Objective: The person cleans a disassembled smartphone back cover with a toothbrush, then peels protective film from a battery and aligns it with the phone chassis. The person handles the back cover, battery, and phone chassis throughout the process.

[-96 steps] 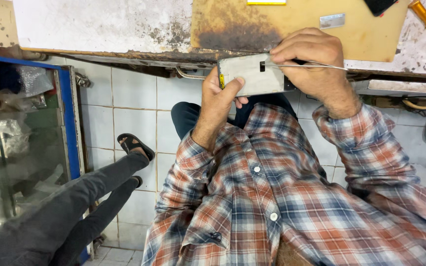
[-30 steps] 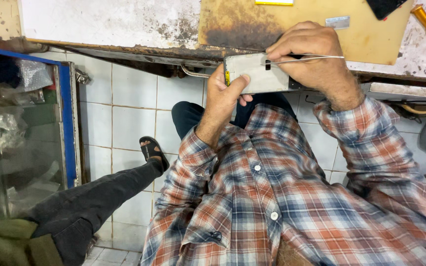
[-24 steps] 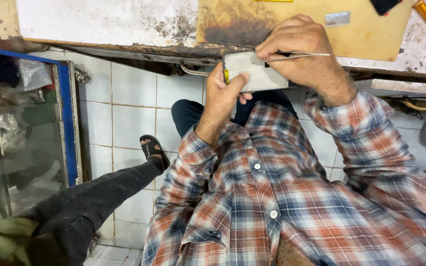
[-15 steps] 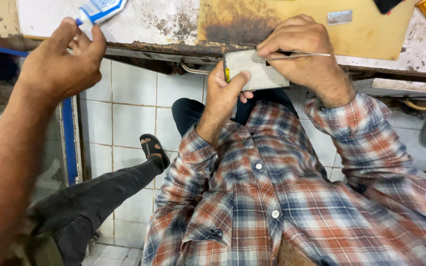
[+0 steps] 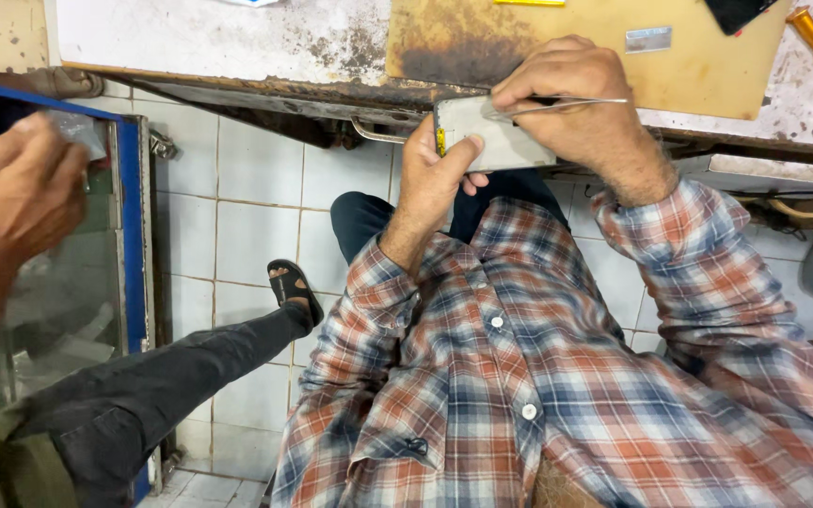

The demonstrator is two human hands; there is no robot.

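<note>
Item: opened phone (image 5: 496, 141), upper centre of frame, at the worktop (image 5: 237, 38) edge. Left hand (image 5: 435, 179) clamped under it as a steady cradle; right hand (image 5: 571, 108) pinching tweezers (image 5: 566, 103) onto its face. Another person's blurred hand (image 5: 11, 188), far left.

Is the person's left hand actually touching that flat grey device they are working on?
Touching. The head view shows the left hand gripping the flat grey device, thumb pressed over its face, with no gap visible, while the right hand holds thin tweezers above it.
</note>
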